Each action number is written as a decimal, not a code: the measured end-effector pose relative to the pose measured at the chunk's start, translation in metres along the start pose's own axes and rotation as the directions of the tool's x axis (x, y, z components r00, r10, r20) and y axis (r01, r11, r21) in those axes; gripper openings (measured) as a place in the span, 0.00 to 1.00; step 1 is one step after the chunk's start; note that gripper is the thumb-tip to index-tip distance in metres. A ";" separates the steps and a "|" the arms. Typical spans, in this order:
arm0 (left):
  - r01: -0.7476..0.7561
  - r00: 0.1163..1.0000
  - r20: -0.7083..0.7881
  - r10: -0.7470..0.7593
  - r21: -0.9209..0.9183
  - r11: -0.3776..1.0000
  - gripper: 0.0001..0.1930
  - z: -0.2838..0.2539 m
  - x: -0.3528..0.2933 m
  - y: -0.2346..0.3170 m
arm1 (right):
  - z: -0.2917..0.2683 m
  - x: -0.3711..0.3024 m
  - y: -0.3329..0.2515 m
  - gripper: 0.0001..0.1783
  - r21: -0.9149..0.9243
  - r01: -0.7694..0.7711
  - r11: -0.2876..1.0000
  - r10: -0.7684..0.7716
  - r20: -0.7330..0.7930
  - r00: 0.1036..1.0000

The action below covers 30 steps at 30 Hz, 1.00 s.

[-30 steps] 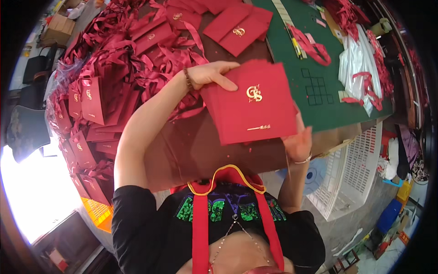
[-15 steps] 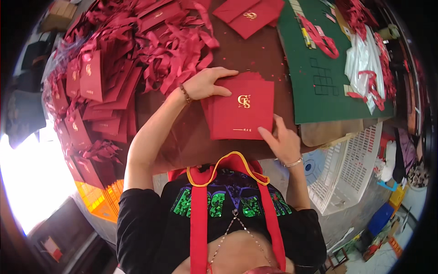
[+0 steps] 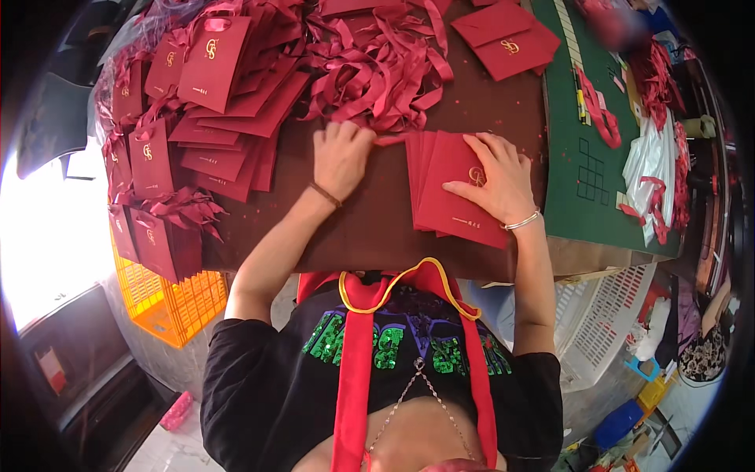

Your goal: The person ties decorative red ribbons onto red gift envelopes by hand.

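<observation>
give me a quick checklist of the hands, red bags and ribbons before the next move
1. Right hand on the bag stack: ok, spread over the top bag.
2. Bag stack lying on the brown table: ok.
3. Bag edges lined up: not ok, they are fanned out toward the left.
4. Left hand at the ribbon heap: ok, at its near edge.
5. Ribbon gripped by the left hand: cannot tell, the curled hand hides it.

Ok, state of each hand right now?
Left hand: curled at the red ribbons; whether it grips one cannot be told.
Right hand: open, resting on the gold-printed red paper stack.
</observation>
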<state>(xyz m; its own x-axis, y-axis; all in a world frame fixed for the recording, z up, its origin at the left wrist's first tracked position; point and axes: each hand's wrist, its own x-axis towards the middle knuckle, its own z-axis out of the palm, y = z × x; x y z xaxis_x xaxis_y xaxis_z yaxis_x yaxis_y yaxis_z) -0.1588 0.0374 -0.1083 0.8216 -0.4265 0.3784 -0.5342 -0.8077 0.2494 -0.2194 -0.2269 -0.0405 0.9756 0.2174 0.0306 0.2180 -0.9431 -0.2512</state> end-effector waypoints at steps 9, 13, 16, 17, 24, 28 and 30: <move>0.036 0.982 -0.176 -0.072 -0.197 0.980 0.08 -0.062 0.019 -0.032 | 0.017 -0.014 -0.033 0.45 -0.003 -0.138 0.990 0.137 -0.124 0.983; 0.061 0.963 -0.262 -0.065 -0.022 0.998 0.09 -0.106 -0.002 -0.018 | 0.014 -0.015 -0.036 0.42 -0.135 -0.074 0.988 0.038 -0.253 0.967; 0.323 0.862 -0.153 -0.483 -0.570 0.756 0.10 -0.119 -0.032 -0.027 | 0.016 -0.020 -0.042 0.41 -0.044 -0.124 0.991 0.111 -0.236 0.965; 0.298 0.836 -0.224 -0.501 -0.582 0.757 0.10 -0.121 -0.040 -0.033 | 0.015 -0.020 -0.044 0.41 -0.043 -0.114 0.993 0.101 -0.234 0.967; -0.103 0.761 -0.396 -0.514 -0.856 0.506 0.08 -0.152 -0.049 -0.045 | -0.002 -0.013 -0.049 0.27 -0.001 -0.028 1.000 0.026 -0.355 0.934; 0.273 0.824 0.183 -0.536 -0.958 0.092 0.13 -0.155 -0.033 -0.031 | -0.021 -0.014 -0.054 0.13 0.135 0.030 0.990 0.006 -0.261 0.965; 0.354 0.832 0.361 -0.422 -0.930 -0.098 0.15 -0.136 -0.035 -0.034 | -0.032 -0.013 -0.067 0.12 0.149 0.056 0.987 -0.014 -0.270 0.963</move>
<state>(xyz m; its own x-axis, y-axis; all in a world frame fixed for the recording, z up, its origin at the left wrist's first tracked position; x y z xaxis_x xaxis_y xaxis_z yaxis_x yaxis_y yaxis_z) -0.1969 0.1348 -0.0089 0.9806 -0.1607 -0.1122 0.1576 0.3069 0.9386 -0.2456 -0.1742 0.0067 0.9432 0.1542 0.2942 0.2658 -0.8816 -0.3901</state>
